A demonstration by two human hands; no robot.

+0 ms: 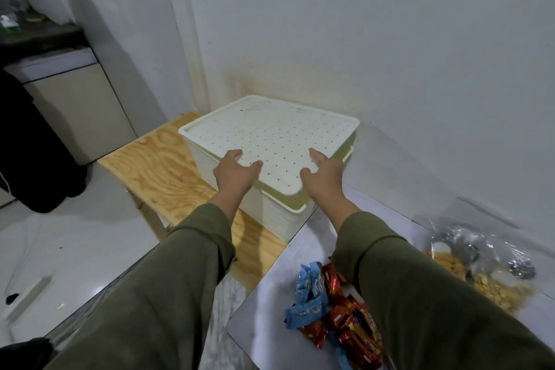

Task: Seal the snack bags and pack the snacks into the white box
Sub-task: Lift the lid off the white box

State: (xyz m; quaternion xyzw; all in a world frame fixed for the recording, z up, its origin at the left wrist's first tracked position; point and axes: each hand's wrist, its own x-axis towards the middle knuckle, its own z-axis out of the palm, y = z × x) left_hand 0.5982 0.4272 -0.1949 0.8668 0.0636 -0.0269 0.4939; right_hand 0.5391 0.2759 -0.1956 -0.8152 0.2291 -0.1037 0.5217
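Observation:
The white box (274, 221) stands on a plywood bench against the wall, with its perforated lid (270, 132) sitting askew on top, near corner raised. My left hand (232, 173) grips the lid's near left edge, thumb on top. My right hand (322, 174) grips the near right edge the same way. Blue and red wrapped snacks (330, 303) lie in a pile on the white table under my right arm. Clear snack bags (480, 267) with yellow pieces and foil items lie at the right; whether they are sealed I cannot tell.
The plywood bench (156, 165) runs left of the box. The white table (264, 315) meets it at the lower right. A cabinet (78, 105) and dark cloth (33, 153) stand at the left. The wall is close behind the box.

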